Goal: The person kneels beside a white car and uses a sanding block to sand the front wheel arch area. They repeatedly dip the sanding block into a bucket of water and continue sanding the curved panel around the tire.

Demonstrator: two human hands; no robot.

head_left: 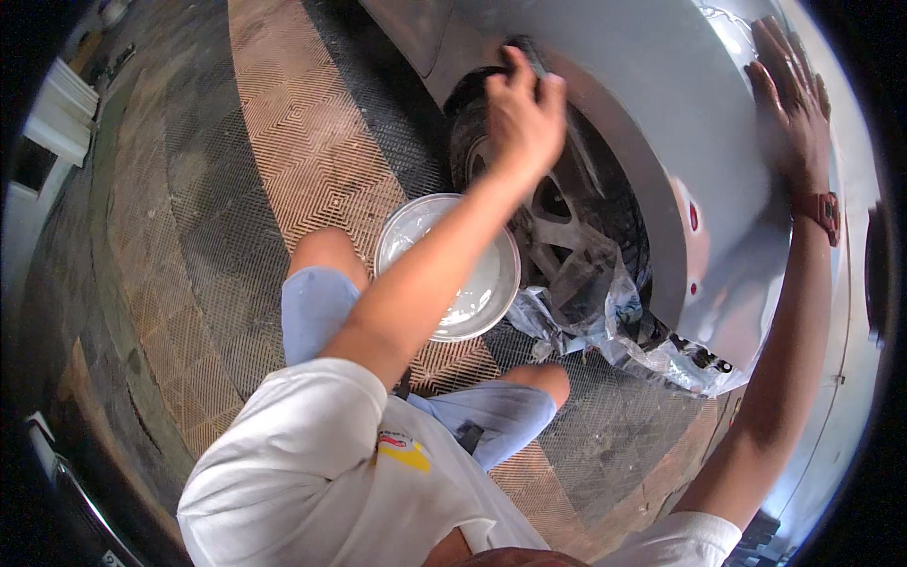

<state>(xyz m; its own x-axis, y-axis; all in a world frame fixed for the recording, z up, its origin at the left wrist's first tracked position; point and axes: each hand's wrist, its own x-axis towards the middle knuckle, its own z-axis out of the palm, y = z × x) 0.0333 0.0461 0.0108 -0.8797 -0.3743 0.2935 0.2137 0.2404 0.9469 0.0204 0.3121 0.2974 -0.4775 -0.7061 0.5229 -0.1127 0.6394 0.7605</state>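
My left hand (522,118) is closed around a dark, flat block (529,55) at the curved lip of the silver-grey wheel arch (614,104), above the tyre and spoked wheel (548,198). My right hand (792,109) lies with fingers stretched out on the grey car body (727,265) further right, with a watch on that wrist. Below my left forearm, a round metal basin (477,304) of cloudy liquid stands on the floor, partly hidden by the arm. Crumpled plastic sheeting (628,331) hangs at the wheel and lower body panel.
My bent knees are on either side below the basin. The floor has ribbed tan and dark tiles (283,113). A white structure (61,109) stands at the far left, and a dark object with a shiny edge (66,482) is at the lower left.
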